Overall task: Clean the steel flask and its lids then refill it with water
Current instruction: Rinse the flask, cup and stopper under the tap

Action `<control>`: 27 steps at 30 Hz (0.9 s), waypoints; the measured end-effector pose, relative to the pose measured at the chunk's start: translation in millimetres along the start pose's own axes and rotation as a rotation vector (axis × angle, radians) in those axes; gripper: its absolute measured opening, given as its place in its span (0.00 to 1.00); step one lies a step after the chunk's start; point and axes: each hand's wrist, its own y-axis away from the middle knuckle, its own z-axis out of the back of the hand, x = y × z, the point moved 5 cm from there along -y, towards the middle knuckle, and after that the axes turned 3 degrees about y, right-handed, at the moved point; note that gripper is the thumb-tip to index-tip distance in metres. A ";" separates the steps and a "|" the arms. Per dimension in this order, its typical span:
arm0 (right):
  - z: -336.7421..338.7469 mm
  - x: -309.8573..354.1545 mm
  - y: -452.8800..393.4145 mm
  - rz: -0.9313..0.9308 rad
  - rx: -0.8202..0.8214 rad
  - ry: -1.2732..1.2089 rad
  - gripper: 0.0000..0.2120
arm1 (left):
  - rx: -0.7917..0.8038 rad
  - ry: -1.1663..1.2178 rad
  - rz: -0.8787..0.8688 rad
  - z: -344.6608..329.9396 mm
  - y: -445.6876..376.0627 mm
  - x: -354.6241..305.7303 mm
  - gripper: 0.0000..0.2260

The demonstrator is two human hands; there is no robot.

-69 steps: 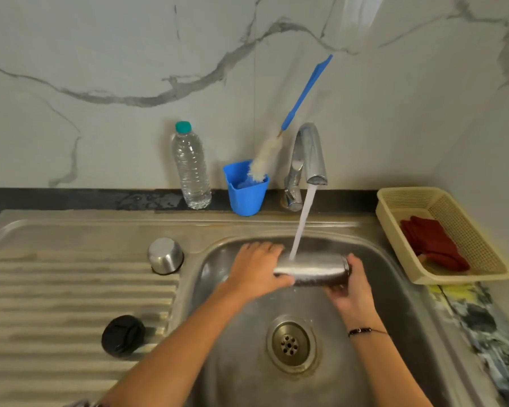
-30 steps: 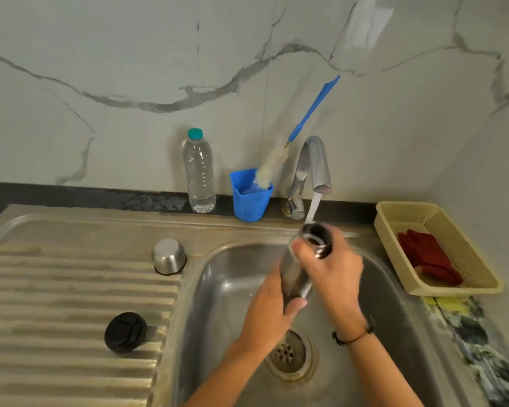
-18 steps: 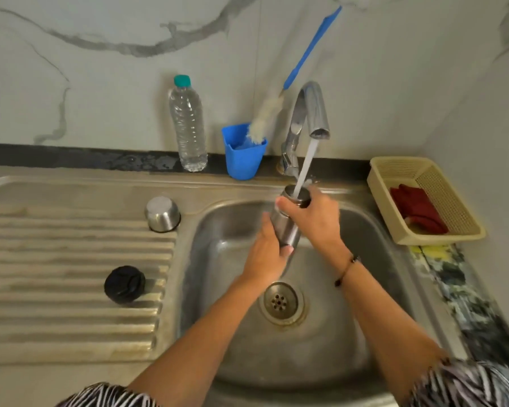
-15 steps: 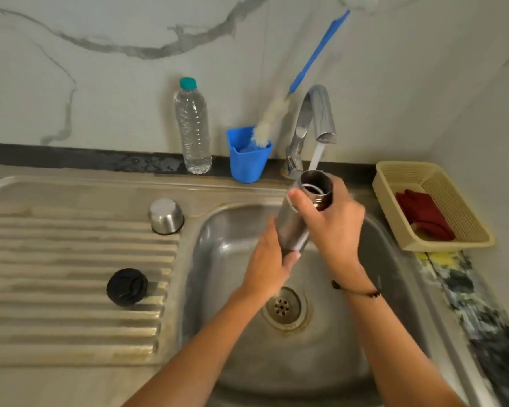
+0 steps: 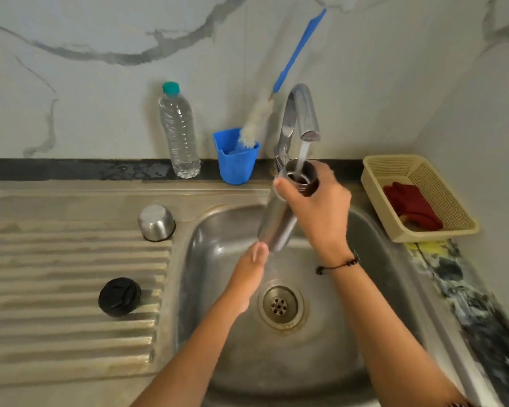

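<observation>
The right hand (image 5: 318, 212) grips the cylindrical steel flask (image 5: 279, 218) by its neck under the running tap (image 5: 301, 113), rinsing; the left hand (image 5: 249, 274), fingers straight, touches its base; the domed steel cap (image 5: 156, 222) and round black lid (image 5: 119, 296), left of both hands, look unwashed; refilling remains.

Over the basin (image 5: 379, 304) the flask (image 5: 276, 221), right hand (image 5: 321, 207) and left hand (image 5: 247, 274) fill the back half under the tap (image 5: 301, 113); the front half around the drain (image 5: 279, 304) is open. On the drainboard (image 5: 56, 333) only the steel cap (image 5: 156, 223) near the back and black lid (image 5: 119, 296) midway stand. Bottle (image 5: 180, 133), cup (image 5: 237, 155) and brush (image 5: 291, 63) line the back edge; the basket (image 5: 373, 183) blocks the right back corner.
</observation>
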 end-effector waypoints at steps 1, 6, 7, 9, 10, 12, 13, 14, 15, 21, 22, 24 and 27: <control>7.9 -4.0 3.0 -0.058 -0.044 -0.074 0.19 | 0.004 0.222 0.113 -0.8 -1.4 2.7 0.26; 10.6 -74.7 32.6 -0.770 -0.157 -0.903 0.10 | -0.090 0.848 0.068 4.8 -14.3 -16.1 0.30; 6.6 -89.9 42.8 -0.878 -0.168 -1.027 0.09 | -0.127 0.832 0.003 7.1 -14.8 -21.1 0.32; -5.9 -116.3 63.5 -1.049 -0.147 -1.242 0.13 | -0.169 0.795 -0.087 7.4 -14.5 -30.7 0.36; -14.4 -127.1 72.1 -1.117 -0.118 -1.322 0.17 | -0.182 0.800 -0.105 5.5 -14.8 -34.8 0.37; -28.8 -139.8 88.1 -1.223 -0.048 -1.347 0.20 | -0.203 0.798 -0.126 1.6 -15.7 -42.6 0.33; -34.3 -143.0 95.2 -1.267 0.002 -1.296 0.19 | -0.211 0.771 -0.136 -0.2 -15.8 -46.6 0.30; -39.1 -143.7 101.1 -1.295 0.069 -1.231 0.18 | -0.218 0.739 -0.147 -1.5 -16.0 -50.2 0.28; -42.6 -146.3 106.1 -1.310 0.130 -1.147 0.17 | -0.221 0.702 -0.159 -2.4 -16.3 -53.7 0.27; -37.8 -153.8 100.4 -1.027 0.248 -0.628 0.15 | -0.233 0.496 -0.255 -1.7 -18.5 -74.2 0.23; -31.5 -148.7 92.2 -0.908 0.231 -0.508 0.14 | -0.214 0.455 -0.271 -4.0 -17.8 -77.9 0.23; -23.6 -128.9 73.8 -0.651 0.270 -0.419 0.15 | -0.173 0.390 -0.293 -10.2 -17.0 -83.8 0.25; -27.4 -98.6 52.4 -0.431 0.468 -0.443 0.23 | -0.106 0.327 -0.312 -21.0 -18.8 -92.3 0.26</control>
